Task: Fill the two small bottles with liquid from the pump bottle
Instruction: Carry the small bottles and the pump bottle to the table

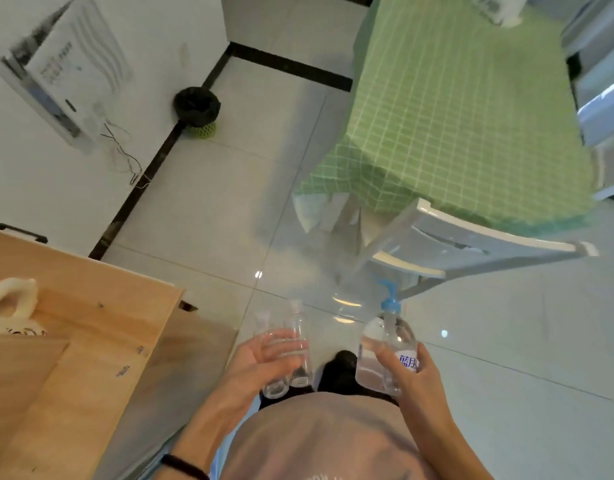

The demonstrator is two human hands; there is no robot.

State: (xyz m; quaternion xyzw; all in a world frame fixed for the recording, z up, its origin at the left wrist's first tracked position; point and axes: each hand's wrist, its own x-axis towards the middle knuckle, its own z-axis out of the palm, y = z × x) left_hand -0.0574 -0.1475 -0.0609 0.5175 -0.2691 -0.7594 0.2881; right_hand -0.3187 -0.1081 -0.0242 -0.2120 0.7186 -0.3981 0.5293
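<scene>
Near field: left grip (260, 362) is curled round 2 small bottles, one (274, 388) and the other (298, 323), held side by side and touching, necks pointing away from us. Both are transparent; we cannot tell if they are capped. 1 black band (184, 465) sits on the left wrist. Right grip (416, 379) is clamped on 1 pump bottle (385, 348): clear body, blue-lettered label under the fingers, 1 blue pump head (390, 299) on top. All 3 bottles are held in the air above the floor (212, 220), in front of our body, with the two grips apart.

Left of us: 1 wooden bench (91, 341), carrying 1 cream bag (11, 303).

Mid field: 1 pale plastic stool (454, 244) on the white tiles.

Far field: 1 table under a green checked cloth (454, 116); 1 black-lined bin (196, 105) by the wall; 1 white appliance (56, 64).
</scene>
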